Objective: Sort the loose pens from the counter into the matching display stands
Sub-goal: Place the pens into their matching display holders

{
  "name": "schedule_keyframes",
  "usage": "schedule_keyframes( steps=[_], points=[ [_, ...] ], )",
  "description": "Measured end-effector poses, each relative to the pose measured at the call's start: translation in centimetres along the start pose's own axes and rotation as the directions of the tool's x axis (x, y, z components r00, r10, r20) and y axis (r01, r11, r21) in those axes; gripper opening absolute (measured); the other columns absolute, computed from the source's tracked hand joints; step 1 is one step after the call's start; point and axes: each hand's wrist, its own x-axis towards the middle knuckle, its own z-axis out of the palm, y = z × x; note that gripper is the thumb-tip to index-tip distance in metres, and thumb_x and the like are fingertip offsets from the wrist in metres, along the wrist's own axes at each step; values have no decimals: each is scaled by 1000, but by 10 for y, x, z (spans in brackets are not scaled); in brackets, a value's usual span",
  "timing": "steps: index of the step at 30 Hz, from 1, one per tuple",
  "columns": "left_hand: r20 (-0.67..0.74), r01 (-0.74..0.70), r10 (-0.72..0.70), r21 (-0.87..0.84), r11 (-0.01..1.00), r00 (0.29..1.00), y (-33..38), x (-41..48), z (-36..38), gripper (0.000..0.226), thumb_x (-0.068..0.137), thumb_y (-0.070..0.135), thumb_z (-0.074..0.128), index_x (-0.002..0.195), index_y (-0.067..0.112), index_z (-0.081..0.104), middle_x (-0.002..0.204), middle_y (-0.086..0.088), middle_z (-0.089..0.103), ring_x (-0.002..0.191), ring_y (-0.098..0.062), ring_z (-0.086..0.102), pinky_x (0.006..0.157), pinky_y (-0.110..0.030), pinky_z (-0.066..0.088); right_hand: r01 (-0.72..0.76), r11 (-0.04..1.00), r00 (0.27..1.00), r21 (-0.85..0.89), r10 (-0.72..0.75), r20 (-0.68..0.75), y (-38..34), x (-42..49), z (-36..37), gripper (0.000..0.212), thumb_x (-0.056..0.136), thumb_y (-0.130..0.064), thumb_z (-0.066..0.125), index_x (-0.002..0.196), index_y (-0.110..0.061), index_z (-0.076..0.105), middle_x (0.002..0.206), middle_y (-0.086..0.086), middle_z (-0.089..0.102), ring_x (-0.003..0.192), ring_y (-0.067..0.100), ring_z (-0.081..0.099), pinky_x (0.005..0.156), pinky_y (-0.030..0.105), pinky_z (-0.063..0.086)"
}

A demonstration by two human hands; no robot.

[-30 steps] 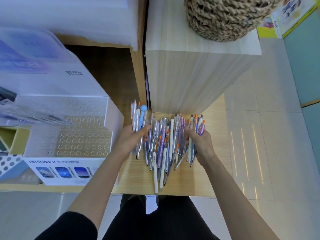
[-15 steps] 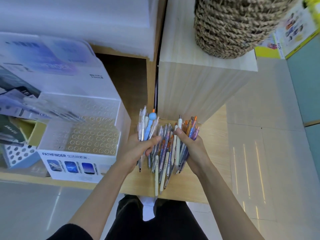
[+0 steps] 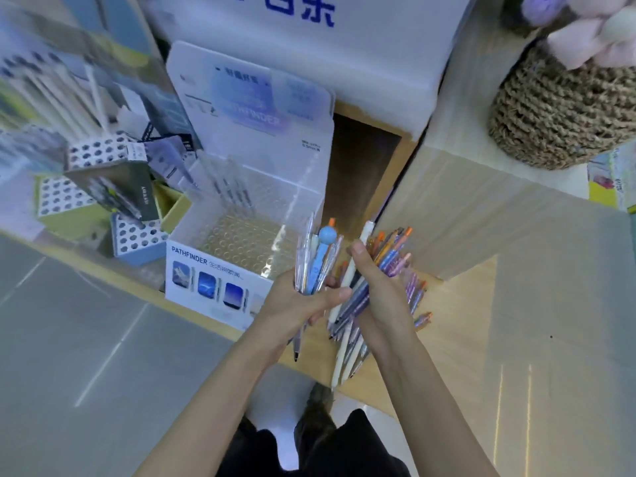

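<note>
A woven basket [image 3: 564, 108] sits on a pale wooden block [image 3: 481, 208], pink plush toys [image 3: 585, 39] poking out; grey floor tiles [image 3: 69, 339] lie below.

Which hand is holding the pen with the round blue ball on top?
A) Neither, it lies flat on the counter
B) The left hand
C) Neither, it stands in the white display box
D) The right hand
B: the blue ball-topped pen sticks up from a small bunch gripped in the left hand, while the right hand grips a separate larger bundle of pens.
</note>
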Motion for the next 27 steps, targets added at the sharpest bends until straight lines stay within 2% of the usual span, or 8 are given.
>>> schedule_keyframes(
  steps=[5,8,10,13,15,18,23,27],
  points=[
    [-84,-49,51,29,998,995,10,-15,-53,18,74,4,78,75,11,62,46,9,51,41,-6,43,44,-15,37,49,996,998,-72,-46,54,23,-10,47,40,66,-30,76,102,-14,71,105,8,73,102,24,67,99,49,47],
    [-99,-62,64,16,998,993,20,-25,-93,17,74,4,77,74,11,62,45,10,53,39,-2,45,42,-13,36,127,980,990,-153,-115,85,38,-16,82,5,72,-27,77,75,-30,75,77,-6,71,76,13,66,84,40,52],
    [-116,-69,73,33,997,991,27,-31,-122,19,74,4,78,70,14,62,46,9,53,40,-3,44,42,-15,36,173,964,983,-203,-158,90,50,-17,106,20,79,-20,74,65,-33,72,65,-11,64,67,8,59,73,33,50],
    [-133,-83,89,50,995,987,38,-40,-168,19,75,4,77,68,15,63,46,8,53,40,-4,43,42,-15,36,189,969,980,-157,-175,97,67,-20,143,15,78,-18,74,67,-23,65,61,-7,54,58,8,49,56,21,44],
    [-142,-90,99,72,993,985,46,-44,-199,18,75,4,77,70,14,62,45,8,53,40,-4,42,42,-16,36,198,969,979,-147,-187,85,79,-21,167,15,80,-17,74,69,-22,65,57,-6,51,52,8,44,50,20,39],
    [-159,-109,129,125,986,979,57,-47,-241,20,74,3,78,70,15,63,50,9,58,42,-4,46,44,-15,38,255,928,967,-271,-240,86,97,-22,200,22,83,-20,73,62,-25,67,53,-7,50,50,9,43,49,23,37],
    [-148,-164,211,281,946,966,82,-51,-294,19,71,9,81,69,18,64,62,10,66,54,-2,57,51,-14,45,348,858,937,-377,-301,179,116,-30,253,28,82,-25,75,59,-39,67,50,-17,58,46,-4,52,48,10,41],
    [-168,-179,239,309,934,956,103,-45,-321,17,70,12,82,73,15,65,67,0,69,63,-15,65,62,-25,52,375,839,926,-394,-356,123,114,-26,289,24,80,-24,76,60,-28,64,49,-15,56,43,-2,49,45,11,40]
  ],
)
